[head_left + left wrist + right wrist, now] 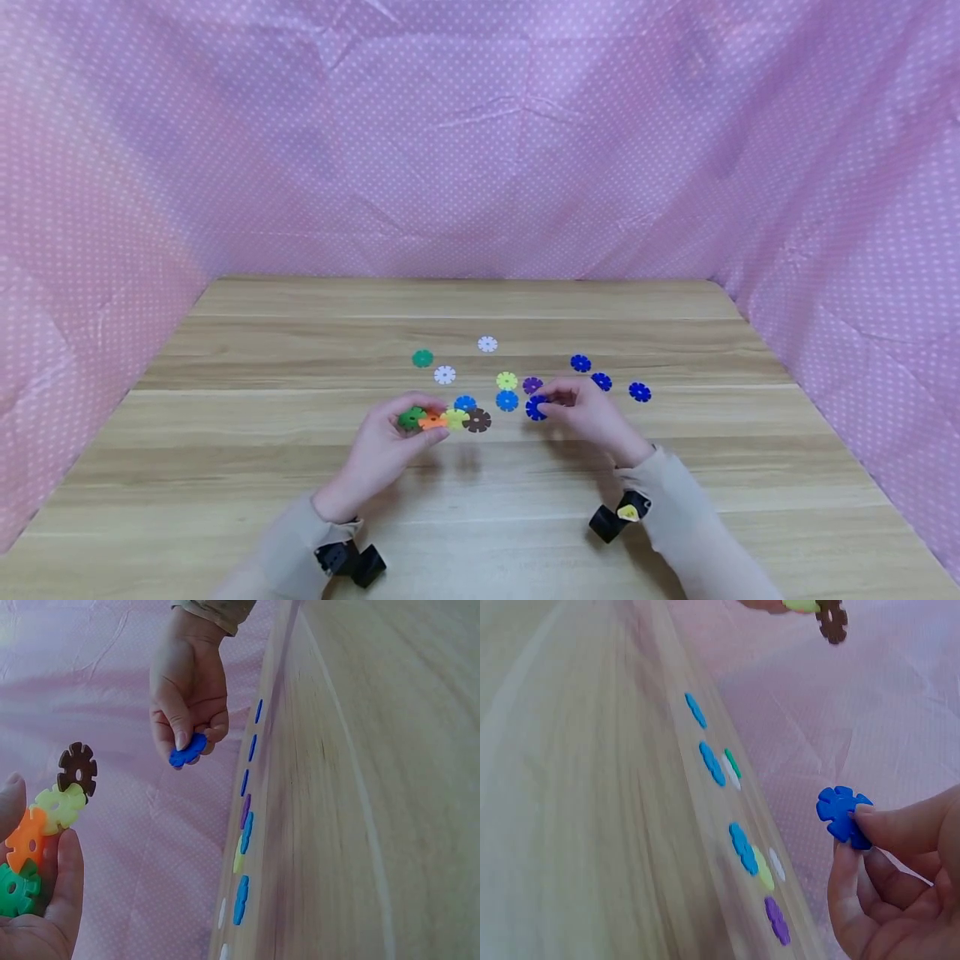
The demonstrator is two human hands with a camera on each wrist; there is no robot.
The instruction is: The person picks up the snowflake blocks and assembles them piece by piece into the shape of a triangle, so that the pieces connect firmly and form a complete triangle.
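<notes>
Landmark: purple disc (pixel 532 385), lying flat on the surface (pixel 300 333).

Left hand (pixel 386 437): grasping a chain of four slotted discs, raised above the surface, left of the landmark and closer to me. Order outward from the palm: green disc (pixel 18 889), orange disc (pixel 27 841), yellow disc (pixel 59 808), brown disc (pixel 78 770). The brown one projects past my fingertips, with no finger on it.

Right hand (pixel 585 412): pinching a single blue disc (pixel 838 813) between thumb and fingers, also in the air, on my side of the landmark.

Loose pieces: three dark-blue discs (pixel 581 363) right of the landmark; a lime disc (pixel 507 381) just left of it; two white discs (pixel 487 343) farther left.

Risks (my judgement): the joints look shallow, so a sideways push on the brown end could twist it free of the yellow. Squeezing the chain harder might buckle it at the orange. The blue piece is thin; a slack pinch could let it rotate, misaligning its slots, or drop near the landmark.
</notes>
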